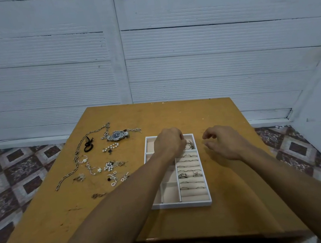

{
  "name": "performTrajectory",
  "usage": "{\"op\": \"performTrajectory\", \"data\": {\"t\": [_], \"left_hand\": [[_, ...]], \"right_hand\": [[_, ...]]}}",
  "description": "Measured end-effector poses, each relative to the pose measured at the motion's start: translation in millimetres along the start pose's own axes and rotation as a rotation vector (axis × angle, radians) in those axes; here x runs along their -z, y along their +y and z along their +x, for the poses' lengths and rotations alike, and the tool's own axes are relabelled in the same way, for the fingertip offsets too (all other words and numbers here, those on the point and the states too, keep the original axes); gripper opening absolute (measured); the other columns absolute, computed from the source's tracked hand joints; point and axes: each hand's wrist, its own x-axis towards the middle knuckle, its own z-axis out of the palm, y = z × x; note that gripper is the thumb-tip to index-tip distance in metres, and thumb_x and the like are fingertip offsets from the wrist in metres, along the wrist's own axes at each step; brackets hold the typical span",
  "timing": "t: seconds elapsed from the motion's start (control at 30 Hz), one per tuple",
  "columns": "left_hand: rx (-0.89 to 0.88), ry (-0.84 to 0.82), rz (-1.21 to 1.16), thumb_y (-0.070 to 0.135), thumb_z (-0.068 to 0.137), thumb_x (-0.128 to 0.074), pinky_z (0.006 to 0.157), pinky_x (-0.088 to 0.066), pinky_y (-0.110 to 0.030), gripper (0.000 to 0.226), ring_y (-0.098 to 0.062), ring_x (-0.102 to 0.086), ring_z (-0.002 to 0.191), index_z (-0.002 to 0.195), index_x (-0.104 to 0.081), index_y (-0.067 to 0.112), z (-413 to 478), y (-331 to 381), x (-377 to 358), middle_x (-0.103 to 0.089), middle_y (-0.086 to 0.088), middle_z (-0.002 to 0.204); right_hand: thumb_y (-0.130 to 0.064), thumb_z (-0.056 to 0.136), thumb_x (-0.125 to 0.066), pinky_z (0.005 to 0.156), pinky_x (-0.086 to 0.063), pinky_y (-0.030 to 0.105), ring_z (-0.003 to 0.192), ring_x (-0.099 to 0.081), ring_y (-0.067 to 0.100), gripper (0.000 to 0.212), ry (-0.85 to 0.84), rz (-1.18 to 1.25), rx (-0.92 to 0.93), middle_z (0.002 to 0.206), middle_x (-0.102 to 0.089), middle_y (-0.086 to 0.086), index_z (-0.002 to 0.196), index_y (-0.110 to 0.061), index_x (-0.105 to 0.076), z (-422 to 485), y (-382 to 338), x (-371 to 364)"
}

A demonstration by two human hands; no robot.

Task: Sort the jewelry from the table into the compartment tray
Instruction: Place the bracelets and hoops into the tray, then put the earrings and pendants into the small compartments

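While the left hand (169,143) curls over the far end of the white, beige-lined compartment tray (181,204), its fingertips meet the silver bangles (189,145) there; grip not discernible. Right hand (224,143) hovers just right of the tray, loosely curled, empty. Silver chain necklace (74,169) and steel wristwatch (117,136) lie left on the ochre wooden table (237,203).

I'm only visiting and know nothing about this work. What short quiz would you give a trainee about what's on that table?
1. True or false: the wristwatch lies on the table, outside the tray.
2. Which hand is over the tray: A left, B right, C both?
3. Fill in: the tray's right-side rolls hold several ____.
Key: 1 true; 2 A, the left hand; 3 rings.
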Motion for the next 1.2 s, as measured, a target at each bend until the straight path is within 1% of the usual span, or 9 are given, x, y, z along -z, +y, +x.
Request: {"op": "performTrajectory", "data": {"t": [0.17,0.4,0.6,0.7,0.8,0.9,1.03,1.13,1.2], "left_hand": [[0.014,0.005,-0.005,0.026,0.082,-0.064,0.065,-0.051,-0.029,0.011,-0.023,-0.064,0.087,0.084,-0.074,0.022,-0.6,-0.5,-2.4,-0.070,-0.003,0.090],[0.000,0.045,-0.022,0.026,0.084,-0.064,0.064,-0.053,-0.029,0.012,-0.020,-0.065,0.082,0.086,-0.076,0.023,-4.9,-1.1,-5.8,-0.072,0.001,0.088],[-0.063,0.087,-0.042,0.030,0.085,-0.063,0.066,-0.054,-0.031,0.016,-0.019,-0.064,0.084,0.091,-0.076,0.021,-9.7,-4.8,-0.9,-0.072,0.001,0.090],[-0.133,0.125,-0.032,0.028,0.085,-0.060,0.072,-0.054,-0.033,0.019,-0.020,-0.064,0.088,0.093,-0.076,0.021,-14.0,-11.4,10.0,-0.072,-0.001,0.093],[-0.183,0.163,-0.035,0.027,0.084,-0.059,0.078,-0.052,-0.036,0.020,-0.022,-0.063,0.090,0.093,-0.075,0.021,-19.4,-26.5,24.6,-0.072,-0.001,0.096],[-0.184,0.229,-0.032,0.027,0.086,-0.059,0.083,-0.049,-0.037,0.019,-0.022,-0.060,0.096,0.094,-0.075,0.022,-26.0,-48.6,42.6,-0.071,-0.001,0.100],[-0.144,0.288,0.006,0.031,0.085,-0.061,0.092,-0.043,-0.040,0.018,-0.019,-0.056,0.105,0.094,-0.074,0.026,-35.6,-88.1,66.6,-0.070,0.003,0.104],[-0.093,0.293,0.040,0.033,0.086,-0.061,0.101,-0.037,-0.042,0.019,-0.017,-0.053,0.113,0.099,-0.073,0.027,-45.0,-123.3,86.4,-0.068,0.005,0.111],[-0.052,0.307,0.064,0.033,0.087,-0.062,0.103,-0.033,-0.043,0.018,-0.016,-0.051,0.116,0.101,-0.072,0.028,-51.9,-146.3,99.1,-0.067,0.006,0.113]], "right_hand": [[-0.032,0.091,-0.058,0.094,-0.046,0.041,0.109,-0.054,0.016,0.025,-0.011,-0.011,-0.004,0.121,-0.061,-0.004,0.114,-0.024,-0.063,-3.4,-1.8,2.6],[-0.031,0.092,-0.056,0.094,-0.047,0.041,0.111,-0.054,0.015,0.025,-0.022,-0.026,-0.006,0.122,-0.060,-0.004,0.115,-0.024,-0.062,-6.2,-6.9,5.4],[-0.030,0.091,-0.057,0.094,-0.047,0.040,0.112,-0.054,0.016,0.030,-0.027,-0.019,0.004,0.124,-0.060,-0.003,0.119,-0.021,-0.060,-4.9,-15.3,3.0],[-0.032,0.090,-0.060,0.092,-0.049,0.040,0.112,-0.055,0.018,0.037,-0.007,0.020,0.018,0.124,-0.060,-0.002,0.124,-0.018,-0.056,-2.2,-28.3,-0.8],[-0.029,0.088,-0.061,0.091,-0.048,0.042,0.109,-0.057,0.021,0.035,-0.004,0.011,0.053,0.121,-0.062,0.001,0.121,-0.017,-0.056,5.2,-45.6,-5.4],[-0.026,0.087,-0.060,0.095,-0.045,0.044,0.111,-0.056,0.022,0.035,-0.015,0.000,0.088,0.121,-0.063,0.000,0.121,-0.018,-0.057,14.3,-65.6,-9.6],[-0.028,0.088,-0.056,0.097,-0.043,0.044,0.116,-0.053,0.020,0.035,-0.036,-0.046,0.153,0.126,-0.060,-0.002,0.123,-0.021,-0.057,28.2,-97.0,-18.5],[-0.029,0.090,-0.055,0.099,-0.040,0.045,0.116,-0.052,0.021,0.032,-0.050,-0.059,0.197,0.126,-0.059,-0.003,0.121,-0.023,-0.057,37.7,-125.1,-28.6],[-0.029,0.090,-0.056,0.099,-0.039,0.045,0.118,-0.051,0.021,0.029,-0.059,-0.066,0.230,0.126,-0.059,-0.003,0.118,-0.024,-0.059,44.1,-144.2,-37.6]]}}
